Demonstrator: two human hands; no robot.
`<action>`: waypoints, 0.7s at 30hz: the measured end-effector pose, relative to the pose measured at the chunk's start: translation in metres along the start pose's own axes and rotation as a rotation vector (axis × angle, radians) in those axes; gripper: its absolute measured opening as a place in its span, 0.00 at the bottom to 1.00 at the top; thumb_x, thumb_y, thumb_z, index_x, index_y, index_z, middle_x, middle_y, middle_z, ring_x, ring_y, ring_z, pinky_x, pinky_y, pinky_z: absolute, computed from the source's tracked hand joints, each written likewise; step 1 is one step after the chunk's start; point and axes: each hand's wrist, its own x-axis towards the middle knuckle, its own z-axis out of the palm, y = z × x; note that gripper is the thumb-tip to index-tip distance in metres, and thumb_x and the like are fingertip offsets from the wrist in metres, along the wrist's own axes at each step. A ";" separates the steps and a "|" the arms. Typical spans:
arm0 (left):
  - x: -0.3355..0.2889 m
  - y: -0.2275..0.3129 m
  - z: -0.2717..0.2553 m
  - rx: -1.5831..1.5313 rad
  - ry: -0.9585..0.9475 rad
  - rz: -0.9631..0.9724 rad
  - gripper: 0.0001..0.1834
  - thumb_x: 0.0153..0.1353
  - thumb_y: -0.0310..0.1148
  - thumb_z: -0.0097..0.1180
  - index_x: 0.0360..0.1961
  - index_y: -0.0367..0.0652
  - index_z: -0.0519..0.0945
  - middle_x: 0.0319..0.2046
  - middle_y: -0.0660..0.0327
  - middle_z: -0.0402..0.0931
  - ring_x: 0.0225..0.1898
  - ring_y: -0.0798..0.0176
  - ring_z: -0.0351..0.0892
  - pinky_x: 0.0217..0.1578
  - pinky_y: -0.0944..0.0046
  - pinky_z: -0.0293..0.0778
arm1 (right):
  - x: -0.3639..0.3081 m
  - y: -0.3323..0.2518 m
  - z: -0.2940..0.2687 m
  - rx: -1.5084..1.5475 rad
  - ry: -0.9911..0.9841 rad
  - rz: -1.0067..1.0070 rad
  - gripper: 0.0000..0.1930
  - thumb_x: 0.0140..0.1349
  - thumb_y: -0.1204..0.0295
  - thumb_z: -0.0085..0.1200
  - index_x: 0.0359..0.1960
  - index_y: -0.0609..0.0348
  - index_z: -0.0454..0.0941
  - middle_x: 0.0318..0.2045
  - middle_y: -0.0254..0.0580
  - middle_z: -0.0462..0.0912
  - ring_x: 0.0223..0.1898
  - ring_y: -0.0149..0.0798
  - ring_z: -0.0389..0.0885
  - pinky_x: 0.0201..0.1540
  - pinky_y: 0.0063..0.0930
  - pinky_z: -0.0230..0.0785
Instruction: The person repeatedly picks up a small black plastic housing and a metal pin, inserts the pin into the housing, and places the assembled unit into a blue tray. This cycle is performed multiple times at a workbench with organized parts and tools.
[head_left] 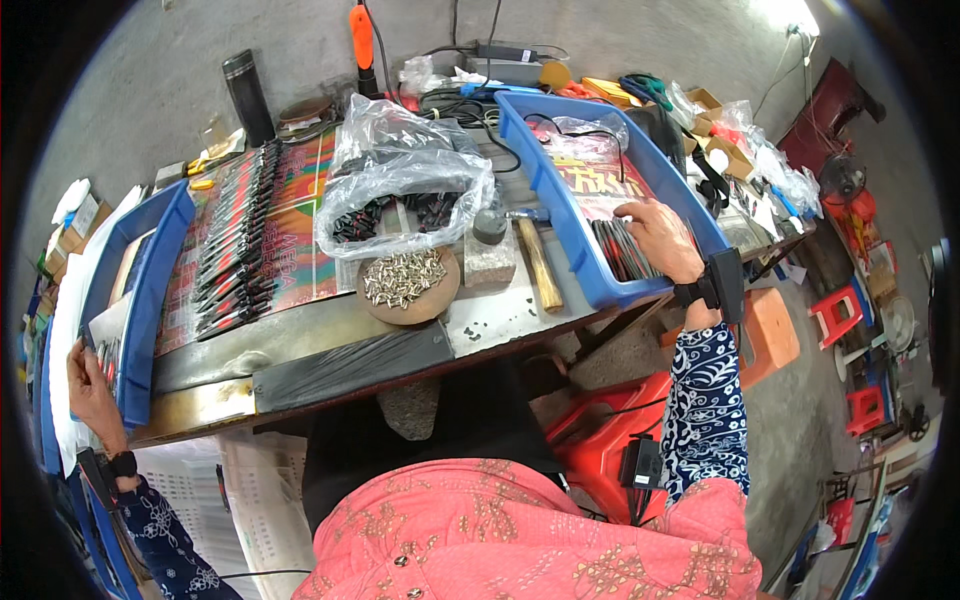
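My left hand is at the near end of the left blue tray, its fingers bent in beside some slim parts. Whatever those fingers hold is too small to make out. My right hand reaches into the right blue tray, fingers apart above a row of slim dark-and-red parts. No part shows in its grasp. Between the trays, a long row of black-and-red tool-like pieces lies on a colourful printed sheet.
Small metal rivets fill a round dish near the bench edge. Beside it are a clear bag of black parts, a metal block and a hammer. A red stool stands below the bench.
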 end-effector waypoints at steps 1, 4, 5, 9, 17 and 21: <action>-0.003 0.007 0.002 -0.064 -0.020 -0.037 0.14 0.70 0.30 0.52 0.53 0.35 0.78 0.42 0.63 0.79 0.39 0.73 0.75 0.42 0.73 0.72 | 0.002 0.002 0.001 -0.032 -0.041 0.017 0.12 0.60 0.74 0.51 0.44 0.58 0.82 0.39 0.53 0.82 0.47 0.54 0.77 0.53 0.43 0.67; -0.012 0.035 0.008 -0.143 -0.053 -0.092 0.14 0.70 0.29 0.52 0.53 0.37 0.79 0.39 0.67 0.77 0.34 0.77 0.71 0.35 0.76 0.69 | 0.007 0.002 0.003 -0.044 -0.060 -0.018 0.12 0.57 0.74 0.51 0.42 0.57 0.83 0.36 0.61 0.82 0.45 0.58 0.78 0.51 0.47 0.69; -0.015 0.047 0.010 -0.150 -0.061 -0.101 0.14 0.70 0.29 0.52 0.53 0.37 0.79 0.38 0.68 0.77 0.32 0.79 0.70 0.32 0.78 0.67 | 0.010 0.003 0.001 -0.028 -0.110 -0.015 0.13 0.57 0.74 0.52 0.43 0.55 0.83 0.37 0.60 0.82 0.44 0.58 0.79 0.51 0.48 0.69; -0.028 0.095 0.030 -0.191 -0.116 -0.022 0.13 0.69 0.28 0.53 0.53 0.37 0.80 0.31 0.71 0.74 0.23 0.81 0.61 0.23 0.78 0.57 | 0.007 -0.001 -0.002 -0.035 -0.086 0.010 0.13 0.55 0.73 0.57 0.44 0.62 0.78 0.31 0.50 0.81 0.39 0.49 0.78 0.44 0.40 0.69; -0.048 0.162 0.057 -0.526 -0.385 -0.235 0.11 0.66 0.23 0.55 0.49 0.33 0.78 0.29 0.68 0.74 0.25 0.79 0.66 0.25 0.79 0.61 | 0.000 -0.004 -0.005 0.420 0.004 0.156 0.10 0.54 0.79 0.58 0.39 0.65 0.76 0.19 0.35 0.77 0.18 0.25 0.73 0.21 0.23 0.65; -0.054 0.185 0.060 -0.648 -0.453 -0.286 0.10 0.65 0.23 0.56 0.47 0.33 0.79 0.30 0.66 0.75 0.26 0.78 0.69 0.26 0.78 0.63 | -0.006 -0.004 -0.010 0.402 -0.147 0.318 0.09 0.54 0.76 0.61 0.35 0.67 0.78 0.20 0.43 0.81 0.18 0.35 0.79 0.22 0.30 0.70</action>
